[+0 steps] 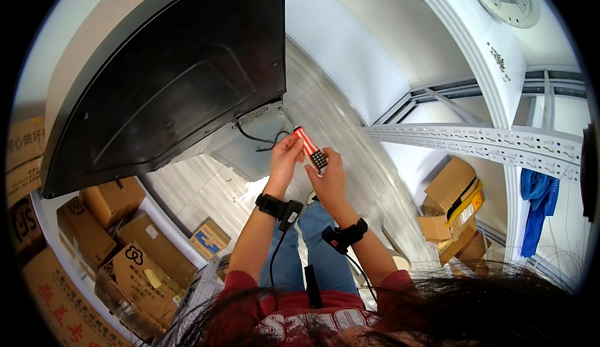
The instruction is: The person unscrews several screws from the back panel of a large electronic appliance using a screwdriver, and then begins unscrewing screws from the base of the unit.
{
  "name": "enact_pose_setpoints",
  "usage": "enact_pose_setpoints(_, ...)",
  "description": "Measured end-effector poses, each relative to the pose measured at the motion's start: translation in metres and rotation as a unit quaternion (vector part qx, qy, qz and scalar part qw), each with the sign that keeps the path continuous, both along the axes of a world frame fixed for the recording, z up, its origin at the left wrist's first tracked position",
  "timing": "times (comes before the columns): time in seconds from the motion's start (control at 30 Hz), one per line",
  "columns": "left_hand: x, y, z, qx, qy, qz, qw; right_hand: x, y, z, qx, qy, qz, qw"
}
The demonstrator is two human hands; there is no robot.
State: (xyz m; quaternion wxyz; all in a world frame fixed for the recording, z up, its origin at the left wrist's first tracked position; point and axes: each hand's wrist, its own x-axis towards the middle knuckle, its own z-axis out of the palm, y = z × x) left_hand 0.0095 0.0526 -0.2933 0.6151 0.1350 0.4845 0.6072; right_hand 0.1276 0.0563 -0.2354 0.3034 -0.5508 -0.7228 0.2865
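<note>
Left hand (284,156) closed on upper end of slim remote control (310,150); right hand (326,175) gripping lower end. Remote held raised between both hands: rigid, elongated, red-and-white striped casing, dark keypad grid. Black wrist straps (272,206) with trailing cable. Beyond: large matte black curved panel (169,78), brown cardboard boxes (140,247), perforated white metal shelving (487,140).

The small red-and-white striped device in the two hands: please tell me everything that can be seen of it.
The small red-and-white striped device is a slim, flat bar that looks like plastic. Diagonal red and white stripes cover its upper part; its lower end carries a dark pad of small buttons. It is tilted, the striped end up and to the left. The left hand grips the striped end and the right hand holds the button end. It is held in the air above the person's blue-jeaned legs.
</note>
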Motion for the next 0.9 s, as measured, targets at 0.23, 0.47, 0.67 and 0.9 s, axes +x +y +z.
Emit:
enact_pose_setpoints(0.23,0.0,0.006,0.011,0.003,-0.026,-0.009,1.0,0.004,-0.002,-0.007,-0.165,0.021,0.002,0.986)
enact_pose_setpoints(0.47,0.007,0.006,0.003,-0.002,-0.046,0.041,0.998,0.001,-0.003,-0.004,-0.057,0.029,0.023,0.998)
enact_pose_setpoints(0.67,0.007,0.005,0.002,0.003,-0.066,0.028,0.997,0.002,-0.004,-0.015,-0.15,0.042,0.003,0.988)
enact_pose_setpoints(0.9,0.007,0.008,0.012,0.0,-0.095,0.041,0.995,0.004,-0.001,-0.01,-0.115,0.035,0.04,0.992)
